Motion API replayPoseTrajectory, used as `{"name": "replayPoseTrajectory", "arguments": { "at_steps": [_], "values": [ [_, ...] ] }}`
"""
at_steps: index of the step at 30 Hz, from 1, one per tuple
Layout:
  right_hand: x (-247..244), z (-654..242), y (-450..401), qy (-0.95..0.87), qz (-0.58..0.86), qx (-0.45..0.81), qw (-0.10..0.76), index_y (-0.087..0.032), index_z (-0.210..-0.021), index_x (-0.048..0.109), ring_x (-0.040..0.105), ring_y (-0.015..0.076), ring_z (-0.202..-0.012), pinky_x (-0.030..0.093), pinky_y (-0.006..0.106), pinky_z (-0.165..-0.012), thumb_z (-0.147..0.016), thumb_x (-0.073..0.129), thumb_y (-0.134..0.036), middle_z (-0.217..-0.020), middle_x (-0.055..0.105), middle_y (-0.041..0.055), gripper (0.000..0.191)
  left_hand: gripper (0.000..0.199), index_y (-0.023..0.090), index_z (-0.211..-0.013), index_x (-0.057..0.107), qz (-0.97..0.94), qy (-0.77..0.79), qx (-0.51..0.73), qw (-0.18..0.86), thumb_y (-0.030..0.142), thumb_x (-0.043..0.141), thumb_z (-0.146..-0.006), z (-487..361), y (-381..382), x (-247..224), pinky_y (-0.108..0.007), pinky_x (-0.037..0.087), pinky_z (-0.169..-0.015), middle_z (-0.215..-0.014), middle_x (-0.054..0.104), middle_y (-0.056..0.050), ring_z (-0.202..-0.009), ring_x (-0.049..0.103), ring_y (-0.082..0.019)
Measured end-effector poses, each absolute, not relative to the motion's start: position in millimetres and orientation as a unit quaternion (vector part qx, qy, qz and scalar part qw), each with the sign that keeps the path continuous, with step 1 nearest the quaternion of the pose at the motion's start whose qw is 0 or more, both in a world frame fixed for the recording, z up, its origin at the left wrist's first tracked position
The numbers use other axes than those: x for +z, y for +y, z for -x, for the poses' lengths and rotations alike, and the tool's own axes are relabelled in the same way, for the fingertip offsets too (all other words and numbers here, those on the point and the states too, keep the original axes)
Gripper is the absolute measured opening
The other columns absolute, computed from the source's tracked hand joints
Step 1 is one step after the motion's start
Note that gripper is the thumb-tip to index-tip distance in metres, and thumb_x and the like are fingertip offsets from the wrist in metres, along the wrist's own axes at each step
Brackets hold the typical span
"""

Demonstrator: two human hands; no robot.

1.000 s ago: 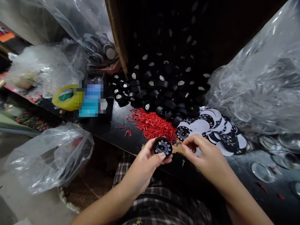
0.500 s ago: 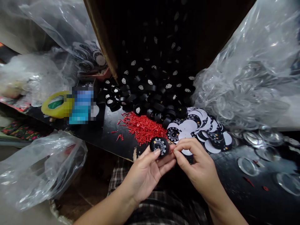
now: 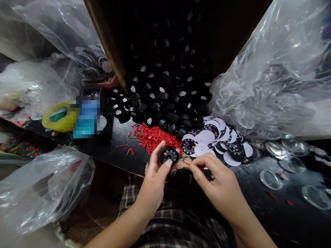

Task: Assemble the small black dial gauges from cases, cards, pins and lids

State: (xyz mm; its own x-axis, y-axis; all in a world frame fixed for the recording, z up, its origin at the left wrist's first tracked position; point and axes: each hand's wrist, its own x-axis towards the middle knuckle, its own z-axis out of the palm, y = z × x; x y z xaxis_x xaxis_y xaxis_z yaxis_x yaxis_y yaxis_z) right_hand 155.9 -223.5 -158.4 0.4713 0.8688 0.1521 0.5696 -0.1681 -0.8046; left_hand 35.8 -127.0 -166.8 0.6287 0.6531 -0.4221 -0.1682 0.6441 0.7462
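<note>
My left hand (image 3: 152,187) is closed around the rim of a round black gauge (image 3: 168,154), its printed dial with white marks facing up and the thumb on its face. To the right, my right hand (image 3: 216,177) pinches a thin red pointer (image 3: 186,163) between thumb and forefinger, its tip sticking out to the left, apart from the gauge. Just beyond the hands lies a heap of red pointers (image 3: 152,137). A pile of round dial plates (image 3: 205,137), some white side up and some black, spreads beside it. Black round housings (image 3: 172,117) are heaped behind.
Clear plastic rings (image 3: 271,179) and a loose red pointer (image 3: 271,196) lie on the black table (image 3: 106,151) or its right part. A plastic bag of clear covers (image 3: 266,100) stands at right. Yellow tape (image 3: 48,120) sits at left, above a hanging plastic bag (image 3: 46,189).
My left hand has turned more upright and drawn the gauge slightly left, away from my right hand. The red pointer now shows more clearly in my right fingers. The view has shifted slightly.
</note>
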Motion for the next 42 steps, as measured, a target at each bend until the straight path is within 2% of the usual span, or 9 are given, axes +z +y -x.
{"name": "replayPoseTrajectory", "arguments": {
  "at_steps": [2, 6, 13, 22, 31, 34, 37, 39, 42],
  "values": [
    [-156, -153, -221, -0.485, 0.727, 0.192, 0.446, -0.022, -0.088, 0.057, 0.056, 0.0167, -0.086, 0.042, 0.029, -0.077, -0.095, 0.048, -0.023, -0.088, 0.06, 0.0018, 0.012, 0.037, 0.028, -0.122, 0.053, -0.355, 0.365, 0.242, 0.826, 0.023, 0.06, -0.086, -40, -126, -169, -0.032, 0.046, -0.095, -0.109, 0.068, -0.001, -0.104, 0.062, -0.018],
    [-156, -148, -215, -0.499, 0.749, 0.17, 0.401, -0.021, -0.086, 0.057, 0.056, 0.0184, -0.088, 0.04, 0.031, -0.078, -0.096, 0.046, -0.023, -0.084, 0.059, 0.0026, 0.015, 0.021, 0.024, -0.106, 0.059, -0.388, 0.334, 0.225, 0.829, 0.021, 0.06, -0.086, -46, -128, -175, -0.03, 0.046, -0.094, -0.111, 0.065, -0.001, -0.109, 0.057, -0.018],
    [-159, -150, -214, -0.484, 0.768, 0.158, 0.388, -0.021, -0.081, 0.057, 0.051, 0.0165, -0.072, 0.036, 0.03, -0.068, -0.094, 0.049, -0.025, -0.076, 0.057, 0.0006, 0.016, 0.025, 0.025, -0.113, 0.056, -0.478, 0.297, 0.226, 0.795, 0.023, 0.059, -0.088, -40, -129, -180, -0.031, 0.039, -0.104, -0.116, 0.062, 0.0, -0.115, 0.054, -0.017],
    [-155, -145, -217, -0.47, 0.761, 0.18, 0.41, -0.02, -0.077, 0.056, 0.054, 0.0148, -0.072, 0.038, 0.026, -0.067, -0.094, 0.049, -0.022, -0.075, 0.058, 0.0002, 0.018, 0.017, 0.022, -0.1, 0.055, -0.551, 0.329, 0.234, 0.73, 0.018, 0.058, -0.084, -38, -128, -170, -0.027, 0.047, -0.092, -0.104, 0.067, -0.001, -0.1, 0.062, -0.014],
    [-156, -137, -219, -0.451, 0.774, 0.181, 0.405, -0.02, -0.071, 0.051, 0.051, 0.0131, -0.064, 0.036, 0.024, -0.057, -0.093, 0.049, -0.025, -0.067, 0.055, -0.0013, 0.023, 0.024, 0.025, -0.106, 0.057, -0.632, 0.343, 0.239, 0.652, 0.014, 0.057, -0.084, -29, -132, -171, -0.025, 0.047, -0.091, -0.104, 0.068, 0.001, -0.096, 0.063, -0.013],
    [-157, -143, -219, -0.455, 0.772, 0.191, 0.402, -0.02, -0.071, 0.053, 0.051, 0.0125, -0.062, 0.037, 0.025, -0.057, -0.092, 0.052, -0.024, -0.065, 0.054, -0.0022, 0.021, 0.022, 0.024, -0.107, 0.056, -0.588, 0.318, 0.198, 0.717, 0.02, 0.056, -0.086, -32, -125, -171, -0.026, 0.046, -0.093, -0.11, 0.067, -0.001, -0.102, 0.062, -0.015],
    [-157, -150, -217, -0.5, 0.752, 0.142, 0.405, -0.02, -0.088, 0.06, 0.054, 0.0148, -0.072, 0.04, 0.028, -0.067, -0.092, 0.052, -0.021, -0.079, 0.059, 0.0009, 0.009, 0.03, 0.026, -0.115, 0.053, -0.53, 0.3, 0.171, 0.775, 0.024, 0.058, -0.086, -35, -119, -169, -0.028, 0.044, -0.099, -0.12, 0.064, -0.002, -0.113, 0.059, -0.017],
    [-157, -153, -214, -0.536, 0.745, 0.09, 0.388, -0.019, -0.097, 0.059, 0.055, 0.0171, -0.079, 0.04, 0.031, -0.074, -0.091, 0.05, -0.017, -0.086, 0.06, 0.0034, 0.011, 0.038, 0.027, -0.123, 0.051, -0.525, 0.303, 0.16, 0.779, 0.026, 0.06, -0.086, -34, -118, -168, -0.029, 0.041, -0.104, -0.128, 0.061, -0.002, -0.121, 0.054, -0.018],
    [-159, -154, -210, -0.569, 0.742, 0.033, 0.354, -0.017, -0.093, 0.058, 0.053, 0.0182, -0.077, 0.038, 0.034, -0.074, -0.09, 0.051, -0.014, -0.083, 0.059, 0.004, 0.009, 0.044, 0.03, -0.133, 0.048, -0.551, 0.321, 0.146, 0.756, 0.035, 0.056, -0.089, -32, -119, -166, -0.032, 0.036, -0.11, -0.14, 0.053, -0.001, -0.134, 0.043, -0.021]
  ]
}}
